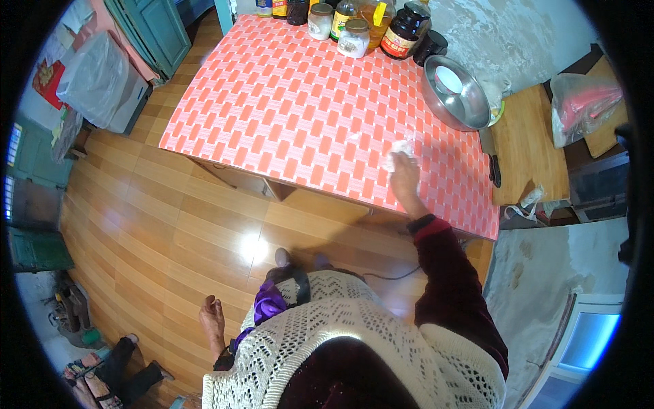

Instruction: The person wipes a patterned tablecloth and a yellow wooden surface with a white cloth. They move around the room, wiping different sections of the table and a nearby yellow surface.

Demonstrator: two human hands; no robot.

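Note:
My right hand [406, 176] reaches over the table with its fingers closed on a crumpled white cloth [400, 147]. The cloth is pressed against the red-and-white checked tablecloth [286, 102], toward the table's right side. Part of the cloth is hidden under my fingers. My left hand [212, 317] hangs at my side over the wooden floor, away from the table. Its fingers are loosely bent and a little apart, with nothing seen in them.
Along the table's far edge stand jars and bottles [354, 37]. A steel basin [463, 102] with a white bowl [447, 80] sits at the far right. Beside the table are a knife [495, 170] and a wooden board [531, 150]. Another person's legs [133, 375] show at lower left.

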